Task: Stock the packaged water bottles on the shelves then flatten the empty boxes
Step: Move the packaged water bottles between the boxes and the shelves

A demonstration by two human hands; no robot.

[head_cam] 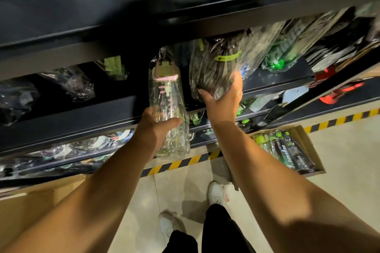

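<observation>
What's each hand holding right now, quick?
Left hand: grips the clear bottle.
Right hand: grips the dark bottle.

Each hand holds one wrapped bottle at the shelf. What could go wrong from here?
1. The left hand grips the clear bottle low on its glossy wrap; it might slip.
2. The right hand holds the dark bottle by its base beside crowded green bottles; pushing it in could knock one off.
3. The open box lies on the floor near the feet: a possible trip.
</observation>
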